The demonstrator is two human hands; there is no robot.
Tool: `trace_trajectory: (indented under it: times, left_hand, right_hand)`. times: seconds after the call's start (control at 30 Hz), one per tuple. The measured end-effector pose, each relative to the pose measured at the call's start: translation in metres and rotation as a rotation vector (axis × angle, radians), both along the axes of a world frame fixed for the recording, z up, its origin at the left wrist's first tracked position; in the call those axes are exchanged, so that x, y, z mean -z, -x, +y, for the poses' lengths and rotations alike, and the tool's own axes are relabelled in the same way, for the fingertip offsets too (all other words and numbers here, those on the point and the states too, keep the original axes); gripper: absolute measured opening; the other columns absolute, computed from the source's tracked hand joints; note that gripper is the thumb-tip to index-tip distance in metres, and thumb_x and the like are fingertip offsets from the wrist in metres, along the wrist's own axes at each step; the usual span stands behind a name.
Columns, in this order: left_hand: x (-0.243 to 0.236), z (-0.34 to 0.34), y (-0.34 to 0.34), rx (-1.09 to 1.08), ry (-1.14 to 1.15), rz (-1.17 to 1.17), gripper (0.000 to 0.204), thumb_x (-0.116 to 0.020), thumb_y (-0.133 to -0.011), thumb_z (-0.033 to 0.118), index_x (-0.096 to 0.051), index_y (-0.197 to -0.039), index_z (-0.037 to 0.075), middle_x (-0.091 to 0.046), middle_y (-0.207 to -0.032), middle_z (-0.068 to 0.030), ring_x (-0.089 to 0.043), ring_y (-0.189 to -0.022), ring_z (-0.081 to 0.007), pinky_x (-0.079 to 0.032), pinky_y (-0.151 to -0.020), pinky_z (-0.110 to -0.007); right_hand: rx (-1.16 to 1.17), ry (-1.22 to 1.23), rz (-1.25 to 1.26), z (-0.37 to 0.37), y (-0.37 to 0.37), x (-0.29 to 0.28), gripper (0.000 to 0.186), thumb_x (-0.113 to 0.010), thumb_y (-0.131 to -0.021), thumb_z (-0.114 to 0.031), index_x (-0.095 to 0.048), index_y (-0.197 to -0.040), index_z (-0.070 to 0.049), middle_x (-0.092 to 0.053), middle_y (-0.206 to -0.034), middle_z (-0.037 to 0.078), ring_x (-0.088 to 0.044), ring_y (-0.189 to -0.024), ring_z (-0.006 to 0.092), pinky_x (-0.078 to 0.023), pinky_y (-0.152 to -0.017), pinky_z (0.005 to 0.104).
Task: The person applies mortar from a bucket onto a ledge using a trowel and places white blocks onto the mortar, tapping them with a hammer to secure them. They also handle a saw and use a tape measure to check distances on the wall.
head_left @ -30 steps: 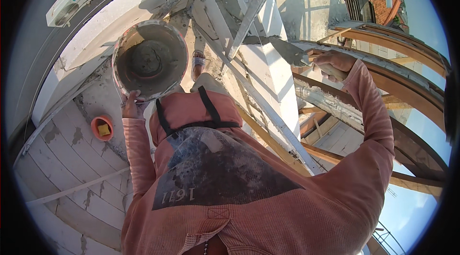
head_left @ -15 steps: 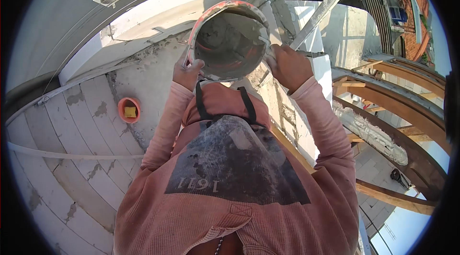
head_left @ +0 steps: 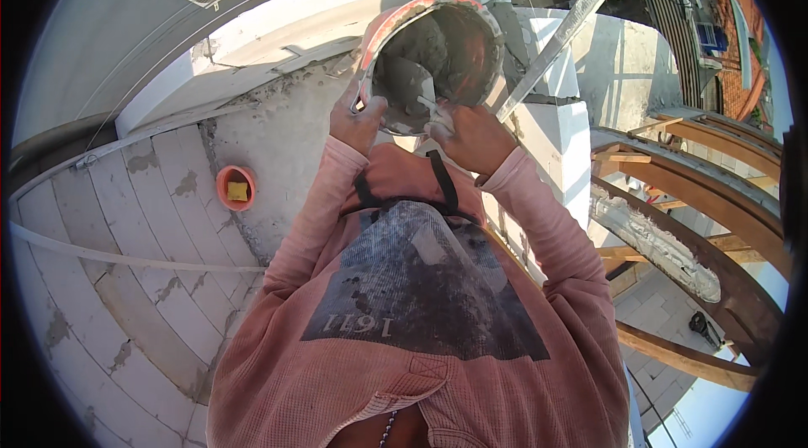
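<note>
An orange-red bucket (head_left: 380,34), smeared with grey mortar, is tilted in front of me with its mouth facing me. At its lower left rim, my left hand (head_left: 357,124) is closed round the edge. Wet mortar (head_left: 425,37) coats the inside wall. My right hand (head_left: 473,138) is at the lower right of the bucket's mouth, its fingers wrapped round the handle of a trowel (head_left: 404,84). The trowel's grey blade reaches into the bucket toward its left side. Mortar on the blade and the mortar behind it are hard to tell apart.
A small orange bucket (head_left: 236,189) with a yellow sponge stands on the concrete ledge at left. White block walls (head_left: 303,15) curve behind the bucket. A slanted metal bar (head_left: 581,23) crosses the upper right. Wooden beams (head_left: 690,166) and a mortar-smeared board (head_left: 656,238) lie at right.
My right hand has moved left and down from the bucket's right rim, bringing the trowel across inside the bucket. The bucket and my left hand sit slightly farther right in view.
</note>
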State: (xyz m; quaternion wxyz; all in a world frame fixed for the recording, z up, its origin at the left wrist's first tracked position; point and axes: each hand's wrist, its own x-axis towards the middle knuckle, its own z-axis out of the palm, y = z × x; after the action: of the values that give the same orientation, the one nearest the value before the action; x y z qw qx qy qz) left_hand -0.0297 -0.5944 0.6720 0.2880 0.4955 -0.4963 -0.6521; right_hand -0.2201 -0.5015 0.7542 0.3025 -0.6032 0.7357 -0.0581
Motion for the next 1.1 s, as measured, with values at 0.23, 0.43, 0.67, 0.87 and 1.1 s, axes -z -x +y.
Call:
trace_trajectory:
  times: [0.23, 0.43, 0.67, 0.87, 1.1]
  left_hand:
    - [0.011, 0.004, 0.002, -0.121, -0.092, 0.166, 0.026, -0.066, -0.087, 0.01, -0.064, -0.112, 0.002, -0.064, -0.081, -0.0039, -0.06, -0.059, -0.011, -0.053, -0.054, -0.027]
    - [0.015, 0.022, -0.021, -0.277, -0.359, 0.181, 0.025, -0.067, -0.087, 0.012, -0.061, -0.111, 0.009, -0.066, -0.082, -0.0038, -0.066, -0.062, -0.0148, -0.061, -0.058, -0.033]
    - [0.0, 0.056, -0.03, -0.445, -0.379, 0.165, 0.032, -0.064, -0.085, 0.01, -0.059, -0.117, 0.013, -0.065, -0.096, -0.0055, -0.068, -0.073, -0.0199, -0.065, -0.066, -0.041]
    - [-0.01, 0.091, -0.032, -0.591, -0.403, -0.002, 0.038, -0.063, -0.082, 0.004, -0.059, -0.118, 0.014, -0.063, -0.093, -0.0034, -0.065, -0.07, -0.0186, -0.065, -0.066, -0.04]
    - [-0.024, 0.131, -0.018, -0.647, -0.394, -0.029, 0.042, -0.06, -0.083, 0.001, -0.057, -0.124, 0.012, -0.064, -0.099, -0.006, -0.066, -0.078, -0.0202, -0.065, -0.073, -0.044]
  right_hand:
    - [0.324, -0.473, -0.852, 0.012, 0.081, -0.042, 0.037, -0.066, -0.094, -0.031, -0.07, -0.107, 0.004, -0.064, -0.073, 0.011, -0.062, -0.064, 0.019, -0.049, -0.058, 0.0338]
    - [0.312, -0.369, -1.142, 0.05, 0.204, -0.093, 0.027, -0.065, -0.096, -0.015, -0.066, -0.11, 0.007, -0.062, -0.078, 0.007, -0.056, -0.058, 0.0112, -0.042, -0.052, 0.0261]
    - [0.435, -0.215, -0.817, 0.105, 0.385, -0.132, 0.035, -0.064, -0.092, -0.029, -0.065, -0.104, 0.005, -0.065, -0.085, 0.009, -0.059, -0.067, 0.0106, -0.048, -0.056, 0.0239]
    - [0.31, -0.074, -0.525, 0.075, 0.46, 0.012, 0.042, -0.067, -0.089, -0.039, -0.067, -0.103, 0.0, -0.064, -0.083, 0.005, -0.061, -0.074, 0.0142, -0.047, -0.068, 0.0285]
    - [0.085, 0.151, 0.144, -0.018, 0.403, 0.185, 0.034, -0.065, -0.09, -0.034, -0.065, -0.113, -0.01, -0.065, -0.116, 0.009, -0.067, -0.102, 0.0309, -0.054, -0.085, 0.0462]
